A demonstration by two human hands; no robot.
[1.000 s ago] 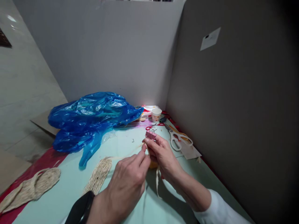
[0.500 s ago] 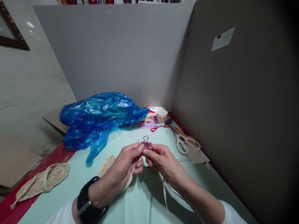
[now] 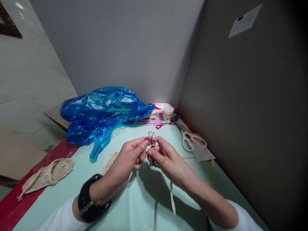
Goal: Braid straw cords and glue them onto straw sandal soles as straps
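Big blue plastic bag (image 3: pixel 101 110) sits behind the hands, woven straw sole (image 3: pixel 109 162) just under the left hand (image 3: pixel 130 155); both left and right hand (image 3: pixel 166 157) pinch a little pink binder clip (image 3: pixel 151 140) together, held above the table

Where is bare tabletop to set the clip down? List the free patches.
Free: the green mat between the forearms, and its strip between the blue bag and the clip. Crowded: the right edge with white scissors, and the back corner with cup and red scissors.
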